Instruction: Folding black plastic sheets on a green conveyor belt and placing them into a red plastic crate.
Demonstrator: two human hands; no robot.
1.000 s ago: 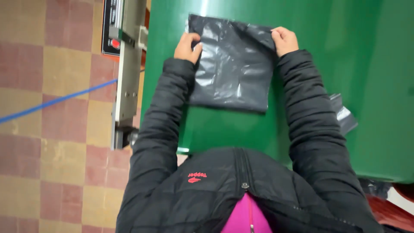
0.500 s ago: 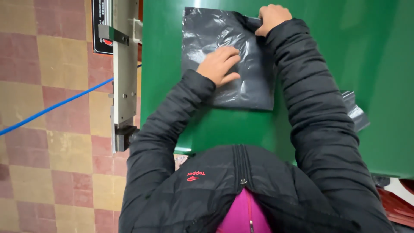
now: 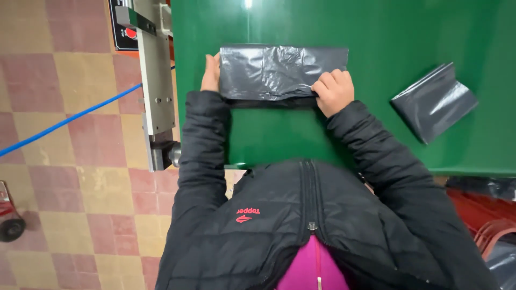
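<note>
I held a dark grey plastic bag (image 3: 277, 71) folded into a long flat strip on the green bench (image 3: 408, 32). All places below are given relative to that bag.

My left hand (image 3: 211, 75) lay against the bag's left end. Its fingers were curled round that edge; the bag covered their tips, so I could not tell how tightly they gripped. My right hand (image 3: 334, 91) sat at the bag's near right corner. Its fingers (image 3: 324, 86) were bent closed and pressed down on the plastic, pinching the near edge at that corner. The bag lay flat on the bench between my two hands, its long side running left to right, its surface creased and shiny.

A second folded grey bag (image 3: 434, 102) lay to the right of the bag, well apart from it, turned at an angle on the same bench. A grey metal rail (image 3: 155, 80) ran along the bench edge just left of the bag, beyond my left hand. A blue line (image 3: 70, 119) crossed the checked floor tiles (image 3: 80, 177) further to the left. My black padded jacket sleeves (image 3: 201, 145) reached from the near side up to both ends of the bag.
</note>
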